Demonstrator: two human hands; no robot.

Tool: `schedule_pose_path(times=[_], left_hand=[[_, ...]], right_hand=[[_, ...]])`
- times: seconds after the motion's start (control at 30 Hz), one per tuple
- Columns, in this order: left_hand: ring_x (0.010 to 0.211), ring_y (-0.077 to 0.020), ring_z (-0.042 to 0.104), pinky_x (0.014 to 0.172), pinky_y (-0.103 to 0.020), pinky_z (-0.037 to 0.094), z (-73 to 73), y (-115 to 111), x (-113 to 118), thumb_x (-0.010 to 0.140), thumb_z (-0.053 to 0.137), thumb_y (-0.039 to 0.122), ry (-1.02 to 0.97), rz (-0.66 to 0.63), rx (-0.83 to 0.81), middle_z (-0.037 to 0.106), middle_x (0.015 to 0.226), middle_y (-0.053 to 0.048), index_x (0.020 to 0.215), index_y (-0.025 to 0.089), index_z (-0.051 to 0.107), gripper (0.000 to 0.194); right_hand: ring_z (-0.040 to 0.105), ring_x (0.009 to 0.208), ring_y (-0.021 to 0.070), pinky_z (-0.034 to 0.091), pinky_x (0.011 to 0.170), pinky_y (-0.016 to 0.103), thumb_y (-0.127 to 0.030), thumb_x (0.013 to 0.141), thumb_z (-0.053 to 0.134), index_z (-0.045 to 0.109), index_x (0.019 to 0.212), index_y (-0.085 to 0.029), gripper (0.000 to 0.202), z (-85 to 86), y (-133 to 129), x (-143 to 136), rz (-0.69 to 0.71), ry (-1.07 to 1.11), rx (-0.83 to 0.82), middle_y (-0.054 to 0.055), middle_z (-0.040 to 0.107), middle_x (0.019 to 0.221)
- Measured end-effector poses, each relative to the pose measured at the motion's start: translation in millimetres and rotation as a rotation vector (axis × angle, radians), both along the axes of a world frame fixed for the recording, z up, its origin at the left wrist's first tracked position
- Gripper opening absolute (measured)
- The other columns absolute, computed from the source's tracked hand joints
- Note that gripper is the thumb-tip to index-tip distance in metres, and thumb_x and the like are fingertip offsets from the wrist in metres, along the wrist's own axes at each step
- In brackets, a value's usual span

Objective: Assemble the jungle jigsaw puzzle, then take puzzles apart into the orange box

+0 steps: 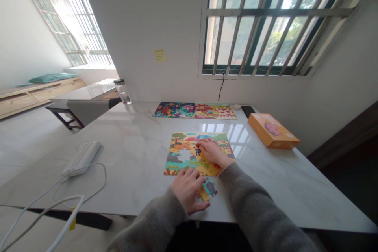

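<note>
A colourful animal jigsaw puzzle (174, 168) lies flat on the table, with a white gap left of its middle where the tabletop shows. My right hand (212, 152) rests over the upper right part of the puzzle. Its fingers are bent and drawn together on a puzzle piece (197, 150), which they partly hide. Just below the puzzle's lower edge, my left hand (189, 189) lies with its fingers apart. Beside it, partly under the fingers, are loose puzzle pieces (210, 188) in teal, grey and yellow.
Two picture sheets (174, 110) lie side by side near the wall. An orange box (273, 130) and a black phone (248, 111) are at the right. A clear bottle (123, 92) stands at the far left corner; a white power strip (83, 157) with cables lies at left.
</note>
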State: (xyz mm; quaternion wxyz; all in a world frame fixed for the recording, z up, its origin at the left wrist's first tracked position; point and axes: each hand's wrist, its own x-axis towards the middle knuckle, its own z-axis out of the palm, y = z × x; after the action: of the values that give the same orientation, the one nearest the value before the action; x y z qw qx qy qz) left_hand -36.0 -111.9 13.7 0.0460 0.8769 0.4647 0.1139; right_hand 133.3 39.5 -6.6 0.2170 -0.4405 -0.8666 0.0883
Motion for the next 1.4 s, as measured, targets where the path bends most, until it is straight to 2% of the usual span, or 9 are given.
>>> schedule_pose_path(times=[0.3,0.47,0.57,0.67,0.83,0.93,1.1,1.27,1.4], left_hand=[[0.096,-0.0306,0.055,0.082,-0.044,0.045,4.4,-1.3,12.8,0.071,0.069,0.046,0.139,0.050,-0.042,0.060,0.102,-0.011,0.107,0.022,0.058,0.044],[0.092,-0.0277,0.055,0.081,-0.041,0.045,12.1,1.0,5.2,0.068,0.068,0.041,0.129,0.014,0.017,0.060,0.100,-0.008,0.100,0.022,0.057,0.039],[0.092,-0.0269,0.055,0.082,-0.040,0.044,17.8,15.6,-9.2,0.069,0.068,0.039,0.088,0.032,0.082,0.061,0.099,-0.007,0.096,0.022,0.056,0.034],[0.094,-0.0271,0.055,0.083,-0.040,0.043,21.1,42.2,-25.7,0.069,0.069,0.035,0.050,0.059,0.167,0.061,0.101,-0.008,0.094,0.021,0.056,0.031],[0.100,-0.0284,0.056,0.088,-0.039,0.042,13.1,84.2,-43.3,0.067,0.071,0.029,-0.008,0.065,0.257,0.061,0.101,-0.008,0.086,0.021,0.056,0.026],[0.101,-0.0280,0.056,0.090,-0.039,0.042,4.4,93.9,-47.7,0.066,0.072,0.026,-0.080,0.079,0.290,0.061,0.103,-0.009,0.082,0.021,0.055,0.024],[0.099,-0.0263,0.057,0.090,-0.038,0.044,-4.8,94.6,-52.1,0.066,0.072,0.025,-0.170,0.079,0.319,0.061,0.102,-0.008,0.079,0.021,0.053,0.023],[0.097,-0.0257,0.058,0.087,-0.038,0.046,-12.7,93.7,-53.9,0.066,0.071,0.023,-0.231,0.059,0.334,0.061,0.102,-0.008,0.078,0.021,0.053,0.023],[0.094,-0.0246,0.058,0.087,-0.038,0.047,-19.2,93.5,-54.9,0.065,0.072,0.023,-0.294,0.020,0.340,0.061,0.102,-0.008,0.078,0.021,0.052,0.024]], right_hand=[[0.049,0.122,0.0249,0.035,0.104,0.044,-0.023,0.097,0.050,0.067,0.119,-0.024,0.028,-2.9,0.4,-0.6,0.004,-0.004,0.017,0.008,0.063,0.129],[0.049,0.122,0.0247,0.034,0.104,0.043,-0.025,0.098,0.050,0.066,0.121,-0.024,0.027,-2.7,0.1,-1.8,-0.001,-0.017,0.019,0.007,0.062,0.129],[0.049,0.122,0.0251,0.035,0.103,0.043,-0.026,0.098,0.050,0.065,0.120,-0.025,0.027,-2.2,-0.1,-2.3,-0.007,-0.032,0.012,0.008,0.062,0.130],[0.049,0.122,0.0253,0.035,0.102,0.043,-0.027,0.099,0.049,0.065,0.120,-0.025,0.026,-0.9,-0.7,-2.7,-0.007,-0.043,0.005,0.007,0.062,0.130],[0.049,0.121,0.0253,0.036,0.101,0.044,-0.025,0.101,0.044,0.064,0.120,-0.025,0.028,2.3,-3.3,-3.0,-0.007,-0.043,0.011,0.006,0.063,0.130],[0.050,0.120,0.0248,0.036,0.101,0.043,-0.023,0.101,0.041,0.063,0.122,-0.024,0.030,2.2,-4.7,-2.8,0.011,-0.045,0.035,0.007,0.063,0.129],[0.051,0.119,0.0257,0.037,0.099,0.042,-0.021,0.101,0.040,0.063,0.122,-0.024,0.031,0.0,-4.0,-3.3,0.014,-0.049,0.060,0.008,0.064,0.127],[0.055,0.111,0.0254,0.037,0.099,0.042,-0.021,0.100,0.037,0.057,0.132,-0.019,0.038,10.7,-5.4,-9.2,-0.097,0.213,0.064,0.011,0.068,0.114],[0.059,0.082,0.0189,0.046,0.082,0.034,-0.032,0.100,0.038,0.053,0.134,-0.017,0.041,17.8,-11.7,-18.2,-0.036,0.563,-0.192,0.004,0.066,0.086]])
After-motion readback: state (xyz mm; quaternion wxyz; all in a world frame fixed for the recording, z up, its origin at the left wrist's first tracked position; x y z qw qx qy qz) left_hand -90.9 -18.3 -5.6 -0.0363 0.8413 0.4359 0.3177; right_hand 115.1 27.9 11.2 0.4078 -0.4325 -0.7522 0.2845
